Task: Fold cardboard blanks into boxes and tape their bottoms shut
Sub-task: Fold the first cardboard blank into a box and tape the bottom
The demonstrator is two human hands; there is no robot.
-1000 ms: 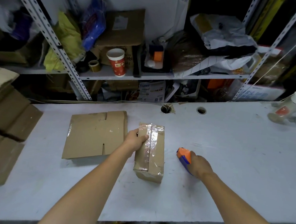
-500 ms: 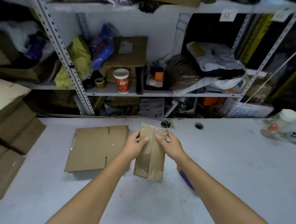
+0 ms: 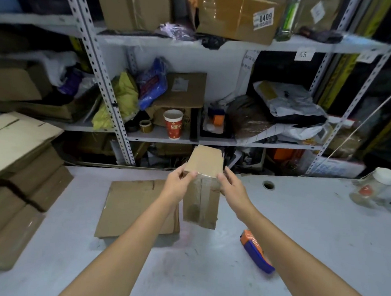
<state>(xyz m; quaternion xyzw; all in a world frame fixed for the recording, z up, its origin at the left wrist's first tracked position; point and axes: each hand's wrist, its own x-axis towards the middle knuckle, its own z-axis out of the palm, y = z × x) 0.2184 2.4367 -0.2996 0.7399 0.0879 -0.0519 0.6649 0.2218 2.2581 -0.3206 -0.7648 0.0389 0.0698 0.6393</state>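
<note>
A small brown cardboard box (image 3: 201,194) with a clear tape strip down its bottom seam is held up above the white table (image 3: 299,236). My left hand (image 3: 178,186) grips its upper left edge, thumb on the taped face. My right hand (image 3: 230,185) grips the upper right edge. The box is tilted, taped bottom facing me. A flat cardboard blank (image 3: 130,208) lies on the table under my left forearm. An orange and blue tape cutter (image 3: 256,251) lies on the table to the right of the box, untouched.
A stack of flat cardboard blanks (image 3: 14,170) sits at the table's left. A metal shelf (image 3: 106,90) behind holds boxes, bags, a red paper cup (image 3: 172,124) and tape rolls. A white-capped jar (image 3: 372,188) stands at the far right. A round hole (image 3: 268,185) pierces the table.
My right hand let go of the tape cutter and took the box's right edge. Both hands have lifted the box off the table and tilted it toward the shelf.
</note>
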